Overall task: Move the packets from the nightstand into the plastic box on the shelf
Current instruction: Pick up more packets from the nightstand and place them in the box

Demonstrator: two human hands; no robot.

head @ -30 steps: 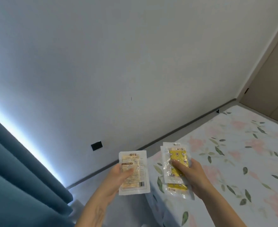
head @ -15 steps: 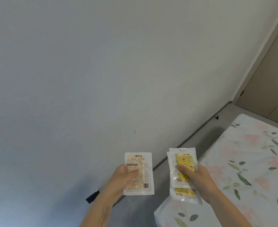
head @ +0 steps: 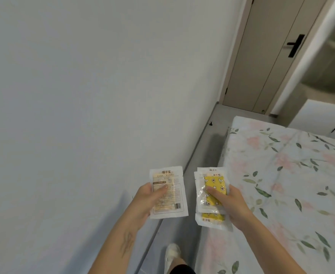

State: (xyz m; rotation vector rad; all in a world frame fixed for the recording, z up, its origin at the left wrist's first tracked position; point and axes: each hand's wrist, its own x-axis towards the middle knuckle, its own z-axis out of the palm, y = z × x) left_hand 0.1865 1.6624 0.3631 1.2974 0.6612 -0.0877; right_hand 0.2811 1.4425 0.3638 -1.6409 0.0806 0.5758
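My left hand (head: 146, 202) holds one white packet (head: 172, 186) with printed text and a barcode, thumb pressed on its face. My right hand (head: 231, 204) grips a small stack of clear packets with yellow patterned contents (head: 212, 180), thumb across the top one. Both hands are raised side by side in front of me, over the narrow strip of floor between the wall and the bed. Neither the nightstand nor the shelf with the plastic box is in view.
A bed with a floral cover (head: 293, 184) fills the right side. A plain white wall (head: 83, 95) runs along the left. A beige door with a black handle (head: 293, 46) stands ahead, a white cabinet (head: 320, 117) beside it. My foot (head: 172, 254) is on the grey floor.
The view has swung right and forward: the curtain and wall socket are gone, and the door and cabinet have come into view. Both hands keep the same hold on their packets.
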